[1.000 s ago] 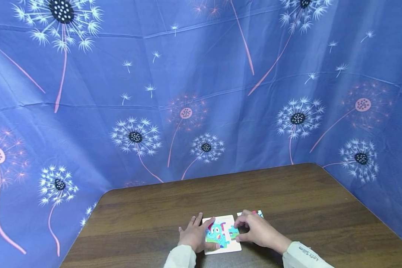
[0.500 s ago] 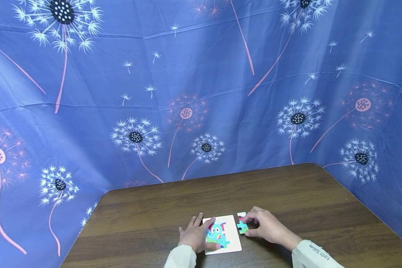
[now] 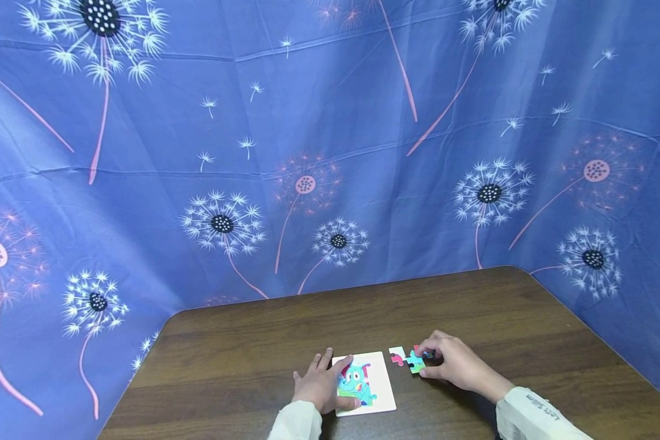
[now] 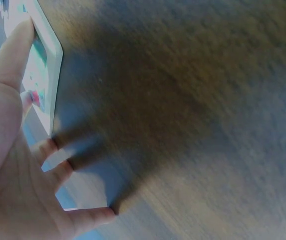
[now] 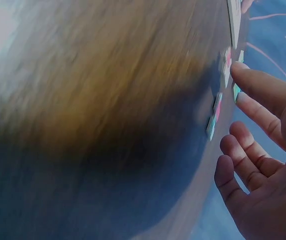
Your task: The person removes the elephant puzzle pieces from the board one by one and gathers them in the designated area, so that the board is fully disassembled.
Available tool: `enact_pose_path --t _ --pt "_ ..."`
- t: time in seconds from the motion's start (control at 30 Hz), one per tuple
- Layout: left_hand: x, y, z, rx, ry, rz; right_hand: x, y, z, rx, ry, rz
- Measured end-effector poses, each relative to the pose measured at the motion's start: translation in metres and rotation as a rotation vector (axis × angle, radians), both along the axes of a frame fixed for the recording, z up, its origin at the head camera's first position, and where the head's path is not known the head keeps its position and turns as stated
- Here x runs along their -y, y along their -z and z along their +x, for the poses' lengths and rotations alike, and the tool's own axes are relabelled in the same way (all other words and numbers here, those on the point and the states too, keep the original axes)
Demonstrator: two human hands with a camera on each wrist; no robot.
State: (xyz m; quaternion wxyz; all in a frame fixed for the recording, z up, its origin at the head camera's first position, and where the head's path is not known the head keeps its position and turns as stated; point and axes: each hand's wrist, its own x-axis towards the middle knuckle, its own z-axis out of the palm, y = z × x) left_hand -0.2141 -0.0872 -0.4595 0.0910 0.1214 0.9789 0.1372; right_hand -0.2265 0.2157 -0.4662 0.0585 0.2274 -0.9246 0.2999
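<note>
My left hand (image 3: 318, 388) rests with spread fingers on the left side of a white square puzzle board (image 3: 383, 391). Its thumb and index finger press the board, and the other fingertips reach the table in the left wrist view. Inside the frame sits a picture of a blue cartoon animal (image 3: 354, 380), partly under that hand; the right part is bare white. To the right of the board, my right hand (image 3: 458, 362) pinches a blue-and-green puzzle piece (image 3: 415, 362) between thumb and index finger, close over the table. Its other fingers curl loosely in the right wrist view.
A white-and-pink puzzle piece (image 3: 398, 354) lies between the board and the right hand. Another piece with red and blue (image 3: 426, 351) shows partly behind the right fingers. The brown wooden table (image 3: 242, 354) ends at a blue dandelion-print curtain (image 3: 363, 153).
My right hand has carried the blue-and-green puzzle piece off the board's right side, past the white-and-pink piece, and further right. My left hand has stayed on the board.
</note>
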Motion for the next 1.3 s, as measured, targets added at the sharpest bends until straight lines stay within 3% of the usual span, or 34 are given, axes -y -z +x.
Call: enact_pose_path --t 0.33,0.8,1.07,1.3 --pt "0.000 0.000 0.000 0.013 -0.004 -0.005 -0.018 0.001 -0.004 -0.042 0.036 0.008" --pt "0.000 0.001 0.000 -0.012 0.003 -0.014 -0.033 -0.001 -0.010 -0.005 0.096 0.030" --pt "-0.001 -0.003 0.001 -0.006 0.004 -0.014 -0.044 0.002 -0.015 -0.060 0.085 0.031" --pt "-0.002 -0.002 0.001 0.000 -0.002 -0.013 -0.050 0.003 -0.017 0.008 0.126 0.039"
